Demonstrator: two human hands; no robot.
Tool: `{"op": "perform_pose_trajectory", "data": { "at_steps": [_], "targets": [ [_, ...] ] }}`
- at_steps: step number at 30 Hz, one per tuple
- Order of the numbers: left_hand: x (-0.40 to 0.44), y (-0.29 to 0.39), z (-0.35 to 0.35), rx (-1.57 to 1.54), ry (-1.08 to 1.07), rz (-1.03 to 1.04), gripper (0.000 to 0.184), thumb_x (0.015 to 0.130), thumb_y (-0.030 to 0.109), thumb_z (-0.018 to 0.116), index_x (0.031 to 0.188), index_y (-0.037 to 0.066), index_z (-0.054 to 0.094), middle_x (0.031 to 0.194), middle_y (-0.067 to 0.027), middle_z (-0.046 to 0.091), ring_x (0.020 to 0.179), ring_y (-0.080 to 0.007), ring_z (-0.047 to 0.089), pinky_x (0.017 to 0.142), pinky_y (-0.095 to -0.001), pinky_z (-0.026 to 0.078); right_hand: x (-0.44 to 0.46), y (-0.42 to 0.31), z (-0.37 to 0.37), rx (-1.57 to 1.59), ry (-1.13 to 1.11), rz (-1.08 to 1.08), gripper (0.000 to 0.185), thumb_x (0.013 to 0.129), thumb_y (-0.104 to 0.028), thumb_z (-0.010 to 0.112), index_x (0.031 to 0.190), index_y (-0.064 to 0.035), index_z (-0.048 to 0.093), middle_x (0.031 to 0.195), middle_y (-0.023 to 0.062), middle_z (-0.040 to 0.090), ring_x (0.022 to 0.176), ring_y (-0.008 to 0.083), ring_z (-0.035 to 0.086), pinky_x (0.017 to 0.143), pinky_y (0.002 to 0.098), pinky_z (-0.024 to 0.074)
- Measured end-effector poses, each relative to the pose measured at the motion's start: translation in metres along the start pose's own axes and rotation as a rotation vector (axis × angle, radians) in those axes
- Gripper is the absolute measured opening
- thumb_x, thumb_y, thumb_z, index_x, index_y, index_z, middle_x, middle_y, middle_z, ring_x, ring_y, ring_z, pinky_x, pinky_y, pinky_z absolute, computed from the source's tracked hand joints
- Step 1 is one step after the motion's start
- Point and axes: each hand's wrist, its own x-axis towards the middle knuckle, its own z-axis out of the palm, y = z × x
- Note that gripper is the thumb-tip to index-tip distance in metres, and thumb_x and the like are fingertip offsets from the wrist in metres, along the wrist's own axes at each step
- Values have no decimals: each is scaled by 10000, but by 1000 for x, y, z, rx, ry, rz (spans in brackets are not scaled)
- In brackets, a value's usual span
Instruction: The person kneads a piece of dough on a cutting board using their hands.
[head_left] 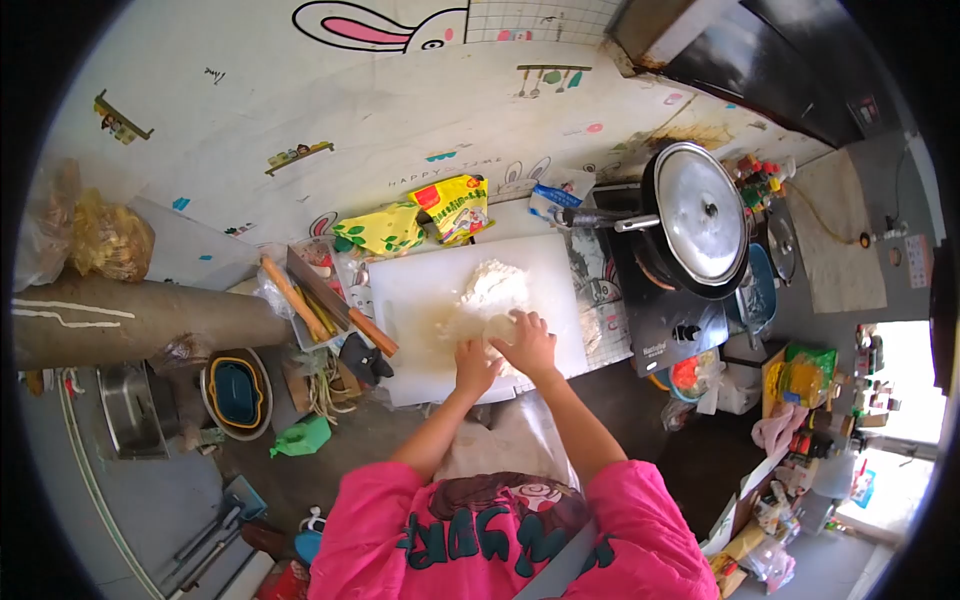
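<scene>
A heap of white flour (496,285) lies on the white cutting board (410,290), with loose flour scattered around it. Just below the heap is a pale lump of dough (499,327), partly covered by my fingers. My left hand (476,366) grips its near left side with bent fingers. From the right, my right hand (530,346) curls over the same lump. The dough's underside and some fingertips are hidden.
Behind the board stand yellow bags (455,208). A container with a rolling pin (295,302) and a knife (372,330) is at the left. To the right, a lidded pan (703,212) sits on a black cooktop (668,325).
</scene>
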Motion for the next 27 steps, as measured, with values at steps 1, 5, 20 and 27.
{"op": "perform_pose_trajectory", "data": {
  "at_steps": [1,5,20,27],
  "targets": [
    [4,-2,-1,-31,-42,-11,554,698,216,753,1134,-15,503,1068,-212,540,952,-380,499,835,-452,421,2,-6,0,-61,-31,17,591,703,-528,691,1067,-73,595,1069,93,580,1054,276,539,828,487,431],
    [14,-12,-4,-127,-143,-14,467,669,180,756,1028,-13,526,1029,-200,554,921,-394,509,797,-465,424,17,-10,31,-210,-85,3,567,731,-525,655,1042,-55,593,1069,106,561,1050,284,523,841,470,407],
    [44,-19,5,-216,-207,-170,409,606,191,802,867,-36,584,867,-230,594,847,-390,568,740,-444,450,60,22,77,-118,295,-237,209,769,-288,591,892,-119,585,935,80,550,912,277,521,812,424,370],
    [37,-2,-3,-108,-159,-184,542,649,242,807,977,-23,467,966,-230,509,912,-398,482,774,-459,403,87,44,93,-166,416,-436,153,823,-235,512,778,-97,561,838,99,539,811,311,517,717,430,387]
  ]
}}
